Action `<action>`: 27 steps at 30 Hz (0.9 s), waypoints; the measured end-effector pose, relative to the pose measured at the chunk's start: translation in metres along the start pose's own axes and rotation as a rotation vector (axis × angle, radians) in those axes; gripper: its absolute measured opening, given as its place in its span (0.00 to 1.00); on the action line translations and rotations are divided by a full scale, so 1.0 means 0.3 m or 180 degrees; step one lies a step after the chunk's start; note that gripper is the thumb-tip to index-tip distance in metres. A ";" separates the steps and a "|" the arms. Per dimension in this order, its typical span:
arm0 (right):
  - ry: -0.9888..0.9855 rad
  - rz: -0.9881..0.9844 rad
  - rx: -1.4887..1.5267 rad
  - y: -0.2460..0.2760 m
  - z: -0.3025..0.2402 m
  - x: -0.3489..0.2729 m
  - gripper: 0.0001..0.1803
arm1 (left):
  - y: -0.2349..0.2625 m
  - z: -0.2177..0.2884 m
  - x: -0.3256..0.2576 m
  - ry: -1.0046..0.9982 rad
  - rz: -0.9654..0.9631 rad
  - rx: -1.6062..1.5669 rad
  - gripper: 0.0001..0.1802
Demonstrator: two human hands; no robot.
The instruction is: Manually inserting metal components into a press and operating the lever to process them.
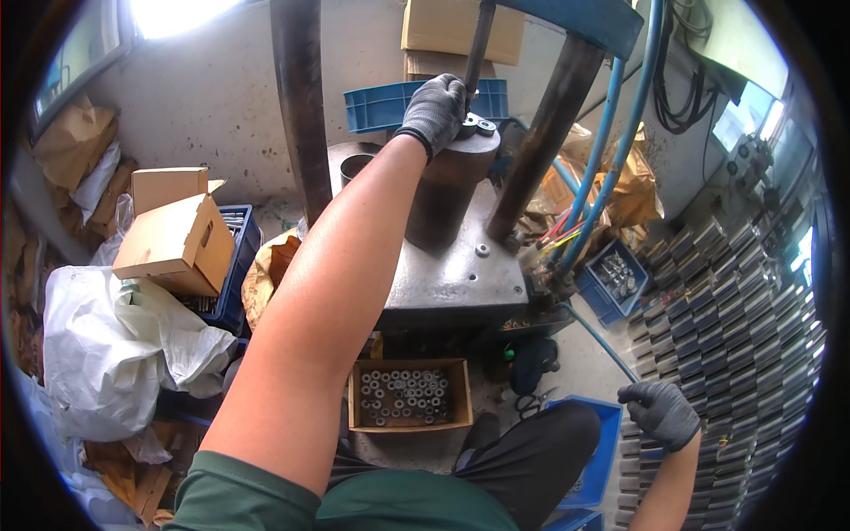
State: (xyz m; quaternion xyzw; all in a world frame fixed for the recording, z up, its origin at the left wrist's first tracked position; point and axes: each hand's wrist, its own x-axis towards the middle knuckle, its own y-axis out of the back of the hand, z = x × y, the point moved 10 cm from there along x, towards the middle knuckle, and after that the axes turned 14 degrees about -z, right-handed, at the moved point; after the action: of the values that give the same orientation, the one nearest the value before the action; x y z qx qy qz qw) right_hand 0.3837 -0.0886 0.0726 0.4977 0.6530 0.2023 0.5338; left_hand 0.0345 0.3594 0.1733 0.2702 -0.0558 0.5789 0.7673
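My left hand (436, 113), in a grey glove, reaches up to the press. Its fingers are closed beside the dark vertical rod (479, 55), just above the thick steel cylinder (452, 190). What they grip is hidden by the glove. Small round metal parts (484, 128) with holes sit on top of the cylinder, right next to the fingers. My right hand (660, 414), gloved too, hangs low on the right with its fingers loosely bent and apart. Nothing shows in it. It is nearest to the blue bin (611, 442) and the stacked metal pieces (735, 327).
Dark posts (301, 106) flank the press plate (443, 288). A cardboard box (456, 425) of ring-shaped parts stands below. Blue hoses (611, 133) run down the right, near a bin of metal parts (613, 276). White sacking (106, 345) and a carton (173, 248) stand left; scissors (529, 407) lie on the floor.
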 end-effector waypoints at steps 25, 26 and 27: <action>0.0834 0.3227 -0.0879 0.810 -0.236 0.236 0.12 | 0.034 0.093 -0.100 -0.0655 0.0781 -0.0608 0.19; 0.0735 0.3301 -0.0924 0.813 -0.235 0.231 0.13 | 0.011 0.098 -0.097 -0.0528 0.0603 -0.0484 0.20; 0.0799 0.3338 -0.0953 0.812 -0.243 0.226 0.13 | 0.000 0.116 -0.109 -0.0620 0.0576 -0.0480 0.20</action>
State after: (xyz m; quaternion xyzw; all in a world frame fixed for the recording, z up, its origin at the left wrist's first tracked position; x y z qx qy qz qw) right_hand 0.4284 0.0925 0.2582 0.6467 0.3407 0.5889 0.3447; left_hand 0.0317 0.3146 0.1897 0.2606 -0.1975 0.6109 0.7210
